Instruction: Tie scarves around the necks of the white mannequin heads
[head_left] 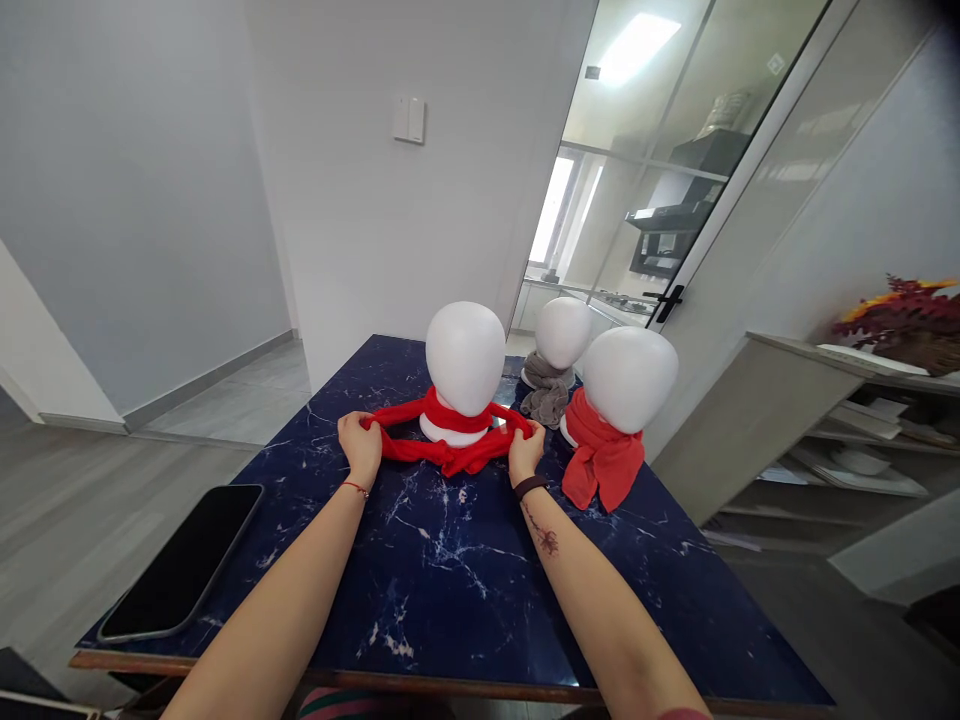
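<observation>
A white mannequin head stands on the dark blue marble table with a red scarf looped round its neck. My left hand is closed on the scarf's left end. My right hand is closed on its right end. Both hands pull the ends outward, and the middle of the scarf lies bunched on the table in front of the head.
To the right stands a second white head wearing an orange-red scarf, and behind it a third head with a grey scarf. A black phone lies at the table's left edge. A shelf unit stands right.
</observation>
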